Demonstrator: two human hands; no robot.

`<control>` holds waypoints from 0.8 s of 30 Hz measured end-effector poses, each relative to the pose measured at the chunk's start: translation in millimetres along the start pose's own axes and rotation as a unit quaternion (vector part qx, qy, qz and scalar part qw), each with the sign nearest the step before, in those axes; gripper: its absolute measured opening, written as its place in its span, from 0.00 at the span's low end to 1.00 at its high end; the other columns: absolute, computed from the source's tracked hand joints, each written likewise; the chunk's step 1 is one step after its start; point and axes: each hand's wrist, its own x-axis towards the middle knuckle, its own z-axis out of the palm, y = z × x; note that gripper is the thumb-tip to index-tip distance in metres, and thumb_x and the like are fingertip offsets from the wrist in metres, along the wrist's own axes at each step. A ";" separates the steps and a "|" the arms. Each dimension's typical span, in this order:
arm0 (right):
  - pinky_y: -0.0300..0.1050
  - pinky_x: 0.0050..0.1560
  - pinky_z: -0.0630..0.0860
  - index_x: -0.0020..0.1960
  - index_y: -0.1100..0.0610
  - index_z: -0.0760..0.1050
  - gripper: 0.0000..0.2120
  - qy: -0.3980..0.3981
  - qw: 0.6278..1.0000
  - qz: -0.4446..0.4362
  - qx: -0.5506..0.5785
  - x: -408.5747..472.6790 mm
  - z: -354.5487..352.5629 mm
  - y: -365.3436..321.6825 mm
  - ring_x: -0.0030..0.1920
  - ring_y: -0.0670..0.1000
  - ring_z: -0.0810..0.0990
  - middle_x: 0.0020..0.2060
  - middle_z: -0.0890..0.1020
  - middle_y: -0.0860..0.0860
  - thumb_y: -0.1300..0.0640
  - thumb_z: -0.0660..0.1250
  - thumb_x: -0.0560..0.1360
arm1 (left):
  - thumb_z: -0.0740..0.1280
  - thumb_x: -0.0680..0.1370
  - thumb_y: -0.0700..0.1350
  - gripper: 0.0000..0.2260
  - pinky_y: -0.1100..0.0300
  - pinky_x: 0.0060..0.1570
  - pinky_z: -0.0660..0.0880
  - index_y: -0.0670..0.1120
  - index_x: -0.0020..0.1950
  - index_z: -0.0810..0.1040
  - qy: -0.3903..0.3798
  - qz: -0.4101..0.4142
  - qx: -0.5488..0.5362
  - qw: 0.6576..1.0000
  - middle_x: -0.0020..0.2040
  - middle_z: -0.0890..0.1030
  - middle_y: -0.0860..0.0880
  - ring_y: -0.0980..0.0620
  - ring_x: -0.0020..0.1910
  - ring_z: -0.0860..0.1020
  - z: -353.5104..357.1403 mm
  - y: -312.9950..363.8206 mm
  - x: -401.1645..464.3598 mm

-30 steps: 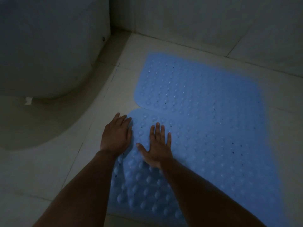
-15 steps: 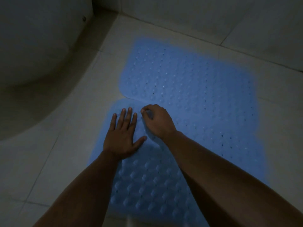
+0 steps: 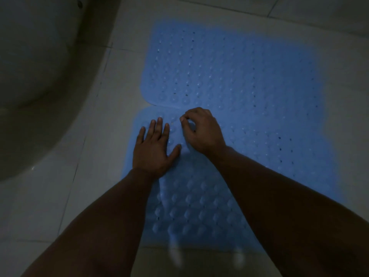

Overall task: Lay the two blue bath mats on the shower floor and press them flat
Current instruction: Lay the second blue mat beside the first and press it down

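From your head camera, your left hand (image 3: 154, 147) lies flat on the near blue mat (image 3: 191, 204), fingers straight and spread, palm down near that mat's far left corner. Your right hand (image 3: 202, 131) sits just beside it to the right, fingers curled with thumb and forefinger drawn together over the same mat, close to its far edge. The light is too dim to tell whether those fingertips actually pinch a fold of the mat or only press on it.

The far blue mat (image 3: 229, 68) lies beyond your hands. Its near edge meets the near mat's far edge right above your right hand's knuckles; whether one overlaps the other there, you cannot tell. Both mats look flat against the tiled floor (image 3: 103, 120).

On the left, bare tile runs between the mats' left edges and a large curved white fixture (image 3: 40, 62), which fills the upper left corner. On the right, a strip of bare tile shows past the far mat's right edge. Beyond the far mat, a band of floor lies before the wall (image 3: 319, 9). Near you, the near mat's edge ends on tile between your forearms.

Count: two blue mats, two hands, one white fixture.
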 end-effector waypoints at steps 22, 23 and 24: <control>0.57 0.63 0.74 0.58 0.48 0.81 0.18 -0.085 0.992 0.064 -0.067 -30.6 -12.8 -56.8 0.63 0.59 0.77 0.62 0.79 0.54 0.39 0.60 0.80 | 0.47 0.80 0.59 0.32 0.47 0.76 0.60 0.43 0.78 0.67 0.022 0.016 -0.005 1.000 0.77 0.69 0.42 0.40 0.80 0.60 -79.7 -19.8 -48.9; 0.57 0.63 0.74 0.58 0.48 0.81 0.17 -0.083 0.992 0.060 -0.067 -32.3 -11.1 -56.4 0.63 0.58 0.77 0.61 0.79 0.54 0.39 0.61 0.80 | 0.46 0.80 0.60 0.33 0.47 0.76 0.60 0.43 0.79 0.66 0.027 0.019 -0.008 0.999 0.78 0.68 0.41 0.40 0.80 0.59 -74.1 -17.9 -49.9; 0.56 0.62 0.75 0.57 0.49 0.81 0.17 -0.079 0.993 0.056 -0.066 -34.0 -9.3 -55.5 0.62 0.58 0.77 0.60 0.80 0.53 0.40 0.61 0.80 | 0.44 0.80 0.61 0.34 0.46 0.76 0.60 0.43 0.79 0.64 0.022 0.020 -0.012 0.999 0.79 0.66 0.41 0.40 0.81 0.57 -66.5 -15.7 -50.4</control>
